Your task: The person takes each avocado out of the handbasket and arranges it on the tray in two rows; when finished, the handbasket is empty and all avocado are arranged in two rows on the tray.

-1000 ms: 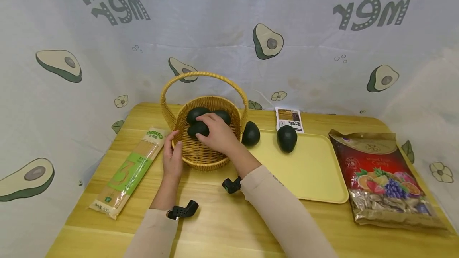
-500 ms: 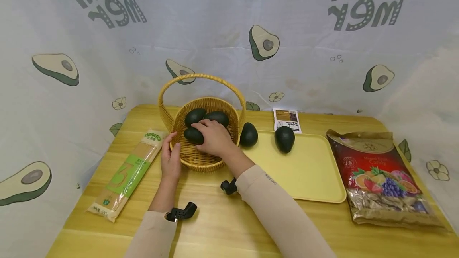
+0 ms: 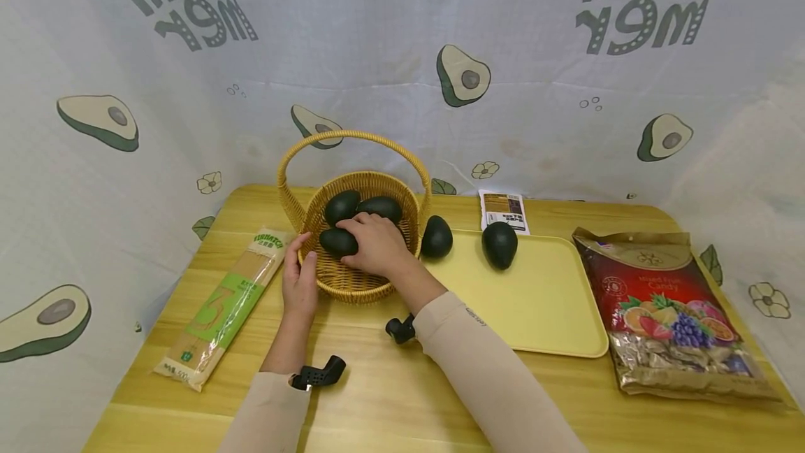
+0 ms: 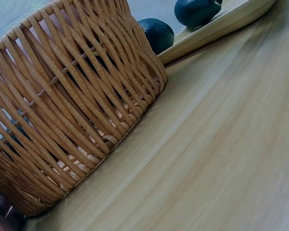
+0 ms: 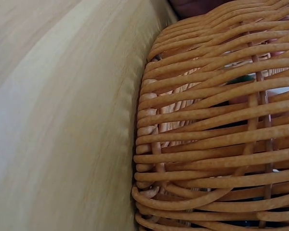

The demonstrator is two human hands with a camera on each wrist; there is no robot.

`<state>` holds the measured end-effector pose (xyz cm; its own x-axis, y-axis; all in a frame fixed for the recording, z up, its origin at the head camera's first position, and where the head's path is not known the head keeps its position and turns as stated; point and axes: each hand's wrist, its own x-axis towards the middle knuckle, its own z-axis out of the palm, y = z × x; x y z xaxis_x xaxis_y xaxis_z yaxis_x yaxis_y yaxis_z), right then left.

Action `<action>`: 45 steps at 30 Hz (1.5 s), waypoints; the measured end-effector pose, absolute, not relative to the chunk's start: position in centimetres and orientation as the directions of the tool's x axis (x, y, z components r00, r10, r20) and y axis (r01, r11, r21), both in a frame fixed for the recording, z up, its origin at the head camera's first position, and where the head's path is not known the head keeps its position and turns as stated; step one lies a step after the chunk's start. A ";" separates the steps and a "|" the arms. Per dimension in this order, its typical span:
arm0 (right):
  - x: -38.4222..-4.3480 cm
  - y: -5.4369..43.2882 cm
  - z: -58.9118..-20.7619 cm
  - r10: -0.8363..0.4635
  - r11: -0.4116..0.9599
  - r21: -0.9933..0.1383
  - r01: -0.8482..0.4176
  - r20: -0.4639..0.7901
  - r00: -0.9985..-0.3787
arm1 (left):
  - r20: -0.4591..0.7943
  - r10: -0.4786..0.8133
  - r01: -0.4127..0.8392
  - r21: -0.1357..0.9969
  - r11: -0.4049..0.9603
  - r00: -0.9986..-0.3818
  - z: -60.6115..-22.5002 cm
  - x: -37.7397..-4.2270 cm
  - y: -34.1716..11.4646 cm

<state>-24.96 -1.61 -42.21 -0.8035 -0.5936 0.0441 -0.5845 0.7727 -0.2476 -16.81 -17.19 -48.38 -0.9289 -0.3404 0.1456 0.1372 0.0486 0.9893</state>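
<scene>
A round wicker basket (image 3: 355,294) with a tall arched handle stands on the table, dark green avocados inside it. My right hand (image 3: 375,247) reaches into the basket and grips the right end of the front avocado (image 3: 338,242), covering part of it. Behind lie another avocado (image 3: 342,207) at the left and an avocado (image 3: 381,208) at the right. My left hand (image 3: 300,285) rests against the outside of the basket's left side, fingers fairly straight. Both wrist views show mostly the woven wall (image 4: 72,96), which hides most of the hands.
Right of the basket is a yellow tray (image 3: 553,299), with one avocado (image 3: 499,245) on it and another avocado (image 3: 437,237) at its left edge. A noodle packet (image 3: 223,310) lies left, a candy bag (image 3: 666,313) far right, a small white packet (image 3: 504,210) behind the tray.
My right hand has come down and nearer to me inside the basket, and the gripped avocado with it. My left hand stays at the basket's side.
</scene>
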 end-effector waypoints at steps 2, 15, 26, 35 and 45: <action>-25.0 -1.6 -42.3 -0.595 0.760 -0.278 -0.588 0.065 -0.801 | 0.146 -0.340 0.135 0.989 0.054 -0.929 -48.4 -16.8 -17.2; -24.3 -1.2 -41.8 -0.520 0.615 -0.576 -0.539 0.218 -0.826 | 0.123 -0.357 0.102 0.992 0.078 -0.926 -48.3 -16.8 -17.2; -23.8 -0.9 -41.9 -0.445 0.521 -0.599 -0.608 0.417 -0.793 | 0.119 -0.354 0.096 0.992 0.082 -0.928 -48.2 -16.9 -17.2; -22.9 -0.7 -41.5 -0.361 0.455 -0.532 -0.714 0.623 -0.694 | 0.127 -0.351 0.095 0.990 0.107 -0.928 -48.1 -16.9 -17.2; -19.8 0.0 -40.9 -0.299 0.346 -0.579 -0.738 0.678 -0.672 | 0.159 -0.353 0.126 0.985 0.114 -0.922 -48.4 -16.9 -17.3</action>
<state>-19.81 0.04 -40.87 -0.6717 -0.2988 0.6778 -0.7382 0.3457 -0.5792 -16.94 -17.26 -48.37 -0.9220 -0.3530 0.1589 0.1263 0.1139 0.9854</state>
